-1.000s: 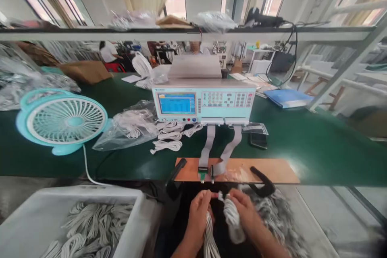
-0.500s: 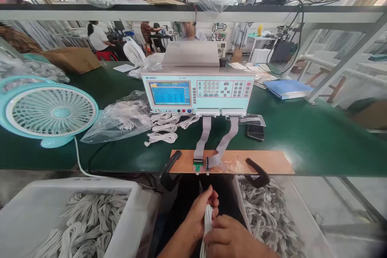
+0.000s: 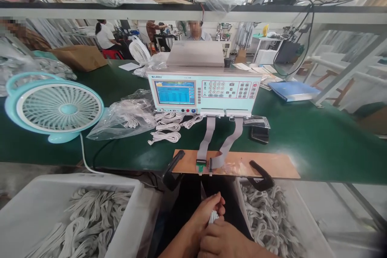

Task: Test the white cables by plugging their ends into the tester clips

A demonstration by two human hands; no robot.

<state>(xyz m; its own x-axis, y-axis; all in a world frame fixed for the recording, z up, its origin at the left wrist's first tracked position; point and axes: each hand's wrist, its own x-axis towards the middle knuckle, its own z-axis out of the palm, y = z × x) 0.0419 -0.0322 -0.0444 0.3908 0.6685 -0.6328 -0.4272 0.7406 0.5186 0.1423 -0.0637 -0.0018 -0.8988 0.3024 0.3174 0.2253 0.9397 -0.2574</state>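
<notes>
A folded bundle of white cable [image 3: 213, 217] shows between my two hands at the bottom centre, above my lap. My left hand [image 3: 207, 211] is closed around it, fingers curled over its far end. Right against it, my right hand [image 3: 222, 238] is closed over the nearer part and hides most of the bundle. Beyond my hands, a copper-coloured board [image 3: 266, 163] lies at the bench edge, held by two black clamps. Two grey ribbon cables [image 3: 227, 145] run from it to a tester [image 3: 228, 105] with a lit blue screen.
White bins stand at my left [image 3: 127, 213] and right [image 3: 305, 225], both holding bundled cables. On the green bench are a blue fan [image 3: 69, 109], a plastic bag [image 3: 121, 119], several coiled cables [image 3: 166, 135] and a blue folder [image 3: 293, 90]. People sit farther back.
My right hand has moved up along the cable bundle and now covers more of it. My left hand still grips it. The whole view has shifted slightly.
</notes>
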